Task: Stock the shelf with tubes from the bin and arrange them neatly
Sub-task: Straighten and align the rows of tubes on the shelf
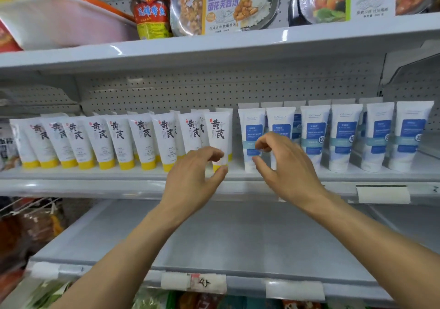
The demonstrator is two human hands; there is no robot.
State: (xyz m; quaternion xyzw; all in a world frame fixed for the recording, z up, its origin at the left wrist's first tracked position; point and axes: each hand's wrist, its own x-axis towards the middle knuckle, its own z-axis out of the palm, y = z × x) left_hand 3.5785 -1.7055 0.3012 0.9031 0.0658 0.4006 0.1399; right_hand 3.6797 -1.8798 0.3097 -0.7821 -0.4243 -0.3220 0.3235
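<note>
On the middle shelf (119, 180) stand several white tubes with yellow caps (123, 139) on the left and several white tubes with blue labels (342, 137) on the right, all cap-down in rows. My left hand (190, 180) hovers in front of the rightmost yellow-capped tube (220, 132), fingers loosely curled, holding nothing. My right hand (283, 166) hovers in front of the leftmost blue-label tubes (251, 132), thumb and fingers loosely curled and empty. A narrow gap separates the two tube groups. The bin is out of view.
The top shelf holds a red jar (151, 8), boxed meals (221, 1) and a white tray (59, 20). The lower shelf (214, 242) beneath my arms is bare grey metal with price tags (207, 283) on its front rail. Packaged goods lie at the lower left.
</note>
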